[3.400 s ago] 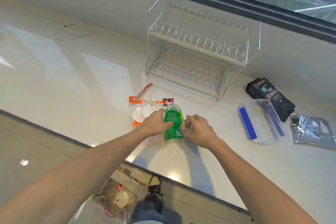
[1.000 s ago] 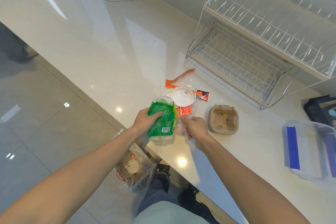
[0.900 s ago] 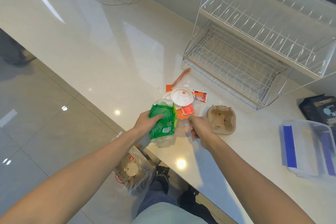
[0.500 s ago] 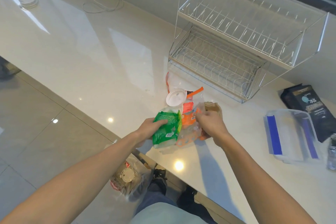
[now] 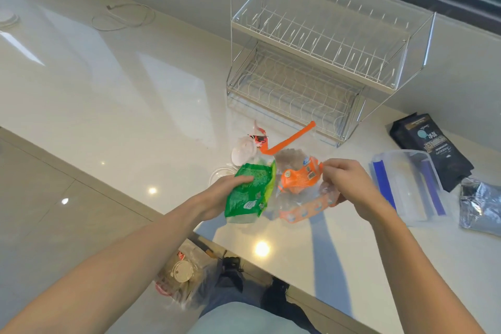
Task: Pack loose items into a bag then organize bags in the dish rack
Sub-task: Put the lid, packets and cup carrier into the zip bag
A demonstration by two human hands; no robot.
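Item: clear zip bag with orange seal strip (image 5: 309, 210), held just above the near edge of the white counter (image 5: 135, 106), in front of the wire dish rack (image 5: 311, 62), whose two tiers are bare.

Contents: an orange-labelled packet (image 5: 298, 177) shows through the film. A white lid (image 5: 242, 150) and a small red sachet (image 5: 259, 139) sit at the far end, though whether they are inside the bag or loose on the counter is hard to make out.

Grip: the person's right hand (image 5: 349, 187) is pinched shut on the bag's mouth edge. The left hand (image 5: 217, 196) is closed around a green packet (image 5: 248, 191), which is touching the bag's left side at its opening.

Handling, by estimate: thin, soft and slippery film with no stiffness of its own; light. Best held by the orange strip, the firmest part, with the mouth kept spread. The green packet looks crinkly and light; hold it across its width.

Nearby: blue-striped clear bag (image 5: 406, 184), black pouch (image 5: 431, 146), silver pouch (image 5: 479, 206), all lying flat on the counter to the right.
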